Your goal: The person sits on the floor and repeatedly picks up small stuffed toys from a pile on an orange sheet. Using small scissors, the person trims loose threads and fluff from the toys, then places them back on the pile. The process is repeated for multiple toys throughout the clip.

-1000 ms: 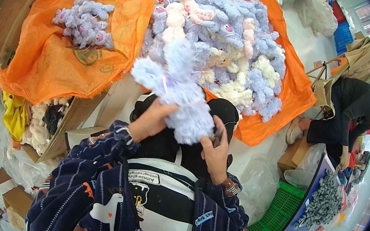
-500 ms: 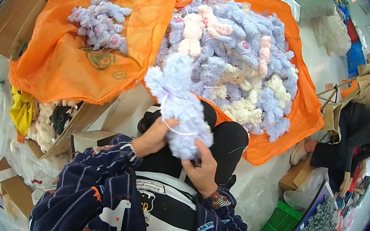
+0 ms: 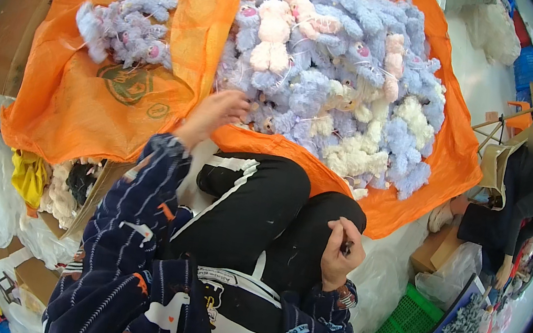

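Floor's pretty packed: cardboard boxes (image 3: 13,29) far left, then the smaller lilac plush heap (image 3: 125,25) on its orange bag (image 3: 101,112). Our left hand (image 3: 215,113) hangs open-fingered, holding nothing, at the near edge of the big plush pile (image 3: 337,73) to the right. Right hand (image 3: 340,251) is pinched on a small dark tool over our knee. We'd grab one toy cleanly, not a clump.
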Tool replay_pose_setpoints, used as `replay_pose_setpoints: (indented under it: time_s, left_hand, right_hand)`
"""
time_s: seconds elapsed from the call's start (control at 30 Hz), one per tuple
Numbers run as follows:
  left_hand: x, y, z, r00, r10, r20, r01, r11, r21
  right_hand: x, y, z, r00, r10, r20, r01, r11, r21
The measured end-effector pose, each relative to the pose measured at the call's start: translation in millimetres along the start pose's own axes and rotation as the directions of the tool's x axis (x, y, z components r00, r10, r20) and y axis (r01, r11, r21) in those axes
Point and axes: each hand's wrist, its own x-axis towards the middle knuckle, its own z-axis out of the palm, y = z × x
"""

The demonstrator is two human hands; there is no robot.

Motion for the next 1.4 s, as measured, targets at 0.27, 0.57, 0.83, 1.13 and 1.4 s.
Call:
replay_pose_setpoints:
  time_s: [0.27,0.57,0.83,1.13,1.4]
  left_hand:
    - [137.8,-175.7,37.8,0.962,0.27,0.032,-0.182,0.554,0.812]
    - [100.7,-106.7,88.9,0.931,-0.29,0.22,0.219,0.929,0.298]
    - [-28.1,10.2,120.9,0.894,-0.081,0.44,0.094,0.996,-0.008]
    - [-181.8,78.8,137.4,0.702,-0.206,0.682,0.018,0.962,0.273]
    - [-176.5,39.5,114.9,0.685,0.277,0.674,-0.44,0.895,0.08]
  right_hand:
    - [8.1,-5.0,-3.0,0.991,0.062,0.122,-0.058,0.998,-0.032]
    - [10.9,4.2,-0.3,0.992,-0.007,0.129,0.01,1.0,-0.028]
    - [14.4,1.4,2.6,0.992,0.114,0.055,-0.121,0.982,0.144]
    - [22.7,-33.8,-26.4,0.963,-0.23,0.139,0.168,0.92,0.355]
    - [7.5,-73.1,-44.0,0.923,0.385,0.007,-0.303,0.716,0.63]
